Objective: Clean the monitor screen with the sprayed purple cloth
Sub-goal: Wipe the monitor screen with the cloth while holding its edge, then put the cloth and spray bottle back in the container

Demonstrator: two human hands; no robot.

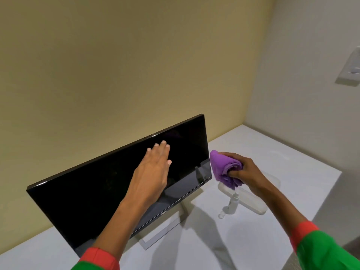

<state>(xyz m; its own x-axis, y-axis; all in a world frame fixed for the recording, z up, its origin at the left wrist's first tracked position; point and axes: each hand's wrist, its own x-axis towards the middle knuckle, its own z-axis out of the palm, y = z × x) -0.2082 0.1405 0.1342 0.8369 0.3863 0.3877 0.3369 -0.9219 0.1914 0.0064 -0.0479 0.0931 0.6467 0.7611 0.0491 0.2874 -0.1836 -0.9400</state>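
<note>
The monitor (120, 182) stands on a white table (292, 164) against a yellowish wall, its dark screen tilted back. The left hand (153, 168) lies flat over the screen, fingers straight, hiding part of the glass. Just beside the monitor's right edge, the right hand (243, 172) grips a bunched purple cloth (222, 168) (not touching the screen). Below it sits a clear plastic tray (259, 207), half hidden by the arm, contents hard to make out, with a small white spray bottle (232, 205) in front.

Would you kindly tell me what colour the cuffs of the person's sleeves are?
Red cuffs on green sleeves, seen in the head view.
</note>
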